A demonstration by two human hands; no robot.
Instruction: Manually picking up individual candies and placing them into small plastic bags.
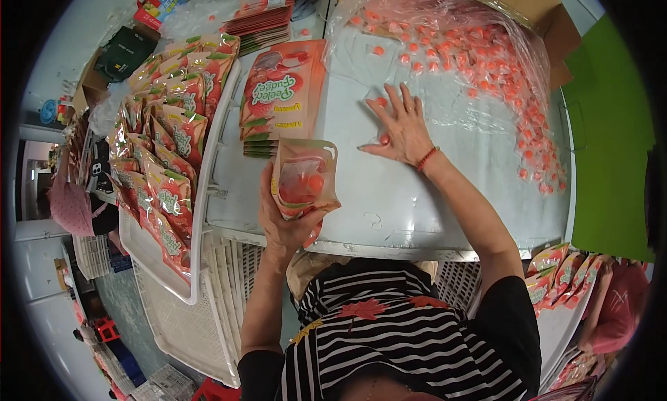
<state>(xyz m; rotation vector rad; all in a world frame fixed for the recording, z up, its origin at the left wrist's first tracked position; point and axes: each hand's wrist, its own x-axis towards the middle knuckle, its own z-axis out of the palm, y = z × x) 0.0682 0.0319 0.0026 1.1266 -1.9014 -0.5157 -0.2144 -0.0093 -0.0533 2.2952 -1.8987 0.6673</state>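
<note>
My left hand is wrapped round an upright pouch at the table's near edge. The pouch's mouth is spread, and round red pieces show inside. On the white tabletop, my right hand lies with its fingers spread. Two small wrapped red candies sit by it: one candy between thumb and forefinger, another beside the fingertips. Just beyond the held pouch lies a stack of flat pouches with red fruit printed on them.
Loose wrapped candies spill from a clear plastic liner in a cardboard box at the far right. Left of the table, a white tray holds many filled pouches. Other people work at both sides.
</note>
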